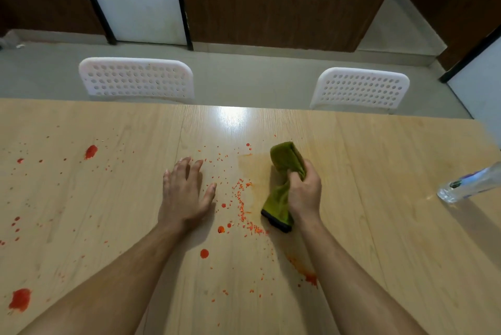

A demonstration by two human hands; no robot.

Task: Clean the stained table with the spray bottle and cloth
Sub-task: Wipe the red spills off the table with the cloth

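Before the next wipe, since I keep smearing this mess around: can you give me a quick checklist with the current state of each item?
1. Cloth gripped: ok, the right hand holds the green cloth.
2. Left hand clear of the wiping path: not ok, it lies flat beside the red crumbs.
3. Stains gone: not ok, red blotches remain on the left.
4. Spray bottle within reach: cannot tell, it is at the right edge.
5. Cloth still clean: cannot tell.

left hand (pixel 185 193): flat, palm down, fingers spread and straight
right hand (pixel 303 191): fingers curled in a tight grip
forearms: bare, both reaching forward
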